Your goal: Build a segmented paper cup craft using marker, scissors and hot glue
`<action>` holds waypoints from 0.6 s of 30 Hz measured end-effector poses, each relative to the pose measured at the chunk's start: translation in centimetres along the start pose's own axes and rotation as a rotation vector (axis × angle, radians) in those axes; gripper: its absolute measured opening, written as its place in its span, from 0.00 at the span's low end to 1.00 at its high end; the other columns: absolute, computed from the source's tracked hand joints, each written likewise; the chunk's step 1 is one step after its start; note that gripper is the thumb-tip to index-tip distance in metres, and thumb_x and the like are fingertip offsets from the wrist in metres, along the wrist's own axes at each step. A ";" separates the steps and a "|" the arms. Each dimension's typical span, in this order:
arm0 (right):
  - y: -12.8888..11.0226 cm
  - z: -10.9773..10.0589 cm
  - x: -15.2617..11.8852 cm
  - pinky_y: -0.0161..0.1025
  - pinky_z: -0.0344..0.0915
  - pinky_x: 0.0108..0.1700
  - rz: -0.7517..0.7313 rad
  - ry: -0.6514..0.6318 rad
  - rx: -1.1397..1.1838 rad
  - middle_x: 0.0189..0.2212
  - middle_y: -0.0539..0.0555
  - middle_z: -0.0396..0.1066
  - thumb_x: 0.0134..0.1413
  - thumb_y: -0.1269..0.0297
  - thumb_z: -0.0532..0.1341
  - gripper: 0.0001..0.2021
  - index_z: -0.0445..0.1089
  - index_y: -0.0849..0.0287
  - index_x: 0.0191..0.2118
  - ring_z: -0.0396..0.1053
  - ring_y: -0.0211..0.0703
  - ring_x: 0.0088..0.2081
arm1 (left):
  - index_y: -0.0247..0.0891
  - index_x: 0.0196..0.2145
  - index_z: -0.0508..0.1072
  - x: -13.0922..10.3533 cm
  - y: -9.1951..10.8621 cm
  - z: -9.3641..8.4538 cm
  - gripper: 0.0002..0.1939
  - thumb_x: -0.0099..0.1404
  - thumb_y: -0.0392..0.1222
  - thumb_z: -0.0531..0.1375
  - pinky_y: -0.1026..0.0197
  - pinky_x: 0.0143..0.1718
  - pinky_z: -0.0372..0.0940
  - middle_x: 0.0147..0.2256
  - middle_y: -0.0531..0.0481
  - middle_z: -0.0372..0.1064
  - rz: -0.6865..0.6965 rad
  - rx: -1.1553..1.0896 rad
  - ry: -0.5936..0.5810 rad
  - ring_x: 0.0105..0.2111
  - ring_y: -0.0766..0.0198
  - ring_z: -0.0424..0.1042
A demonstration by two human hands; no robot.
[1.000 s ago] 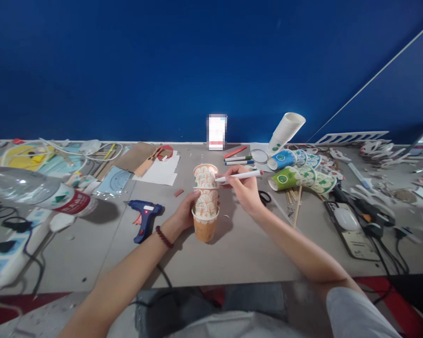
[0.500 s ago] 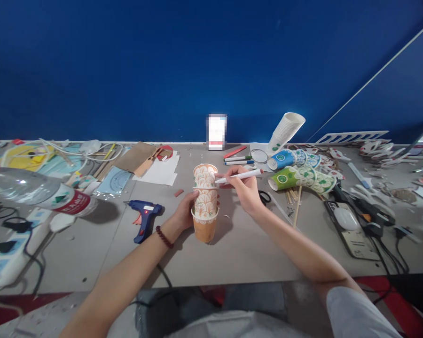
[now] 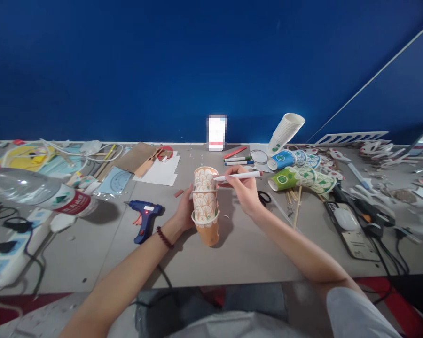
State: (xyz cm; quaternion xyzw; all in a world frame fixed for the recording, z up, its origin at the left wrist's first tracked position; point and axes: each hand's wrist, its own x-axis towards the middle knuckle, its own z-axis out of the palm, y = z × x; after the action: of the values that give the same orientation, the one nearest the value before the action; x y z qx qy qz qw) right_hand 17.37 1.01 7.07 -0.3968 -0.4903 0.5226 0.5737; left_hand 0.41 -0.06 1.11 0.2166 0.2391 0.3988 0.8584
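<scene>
Three patterned paper cups (image 3: 206, 206), joined in a stack with orange scallop drawings, stand in front of me, the orange end nearest. My left hand (image 3: 185, 211) is wrapped round their left side, its fingers partly hidden behind them. In my right hand (image 3: 245, 190) a white marker (image 3: 243, 175) with a red end is pinched, its tip at the upper cup's right side. Past the cups lie a red marker cap or pen (image 3: 235, 151) and several other markers (image 3: 238, 160). Black scissor handles (image 3: 265, 197) show just right of my right hand.
A blue hot glue gun (image 3: 145, 218) lies to the left, beyond it a water bottle (image 3: 45, 192) and a power strip (image 3: 16, 251). Right are a leaning white cup stack (image 3: 285, 131), blue cups (image 3: 292, 159), green cups (image 3: 301, 178) and a phone (image 3: 350, 230). Another phone (image 3: 216, 133) stands at the wall.
The cup stack has turned and tilted slightly, its near end shifting right. My left thumb has moved off the cups' front face. The marker remains in my right hand.
</scene>
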 end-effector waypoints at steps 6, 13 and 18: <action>0.4 -0.2 0.1 0.41 0.71 0.41 -0.015 -0.010 -0.027 0.28 0.48 0.71 0.51 0.57 0.64 0.09 0.67 0.55 0.30 0.74 0.41 0.33 | 0.32 0.45 0.75 -0.2 0.2 0.7 0.27 0.59 0.59 0.58 0.49 0.41 0.69 0.37 0.42 0.75 0.015 -0.017 0.045 0.35 0.52 0.76; 0.8 -0.4 0.3 0.40 0.70 0.41 -0.050 0.025 -0.035 0.29 0.47 0.69 0.52 0.59 0.64 0.07 0.68 0.55 0.31 0.72 0.40 0.35 | 0.30 0.42 0.76 0.0 0.1 0.4 0.24 0.60 0.55 0.58 0.46 0.48 0.67 0.38 0.38 0.76 0.011 -0.026 0.031 0.41 0.46 0.76; 1.1 -0.4 0.4 0.38 0.69 0.39 -0.023 -0.004 -0.052 0.28 0.47 0.70 0.54 0.61 0.62 0.05 0.67 0.55 0.32 0.72 0.37 0.32 | 0.29 0.44 0.75 -0.2 0.3 0.5 0.26 0.58 0.54 0.57 0.43 0.49 0.66 0.39 0.36 0.76 0.001 -0.069 0.036 0.41 0.45 0.75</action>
State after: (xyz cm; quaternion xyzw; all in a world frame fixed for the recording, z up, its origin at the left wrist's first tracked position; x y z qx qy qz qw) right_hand 17.57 1.57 6.02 -0.4047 -0.5097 0.5037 0.5681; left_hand 0.47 -0.14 1.72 0.1797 0.2408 0.4111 0.8606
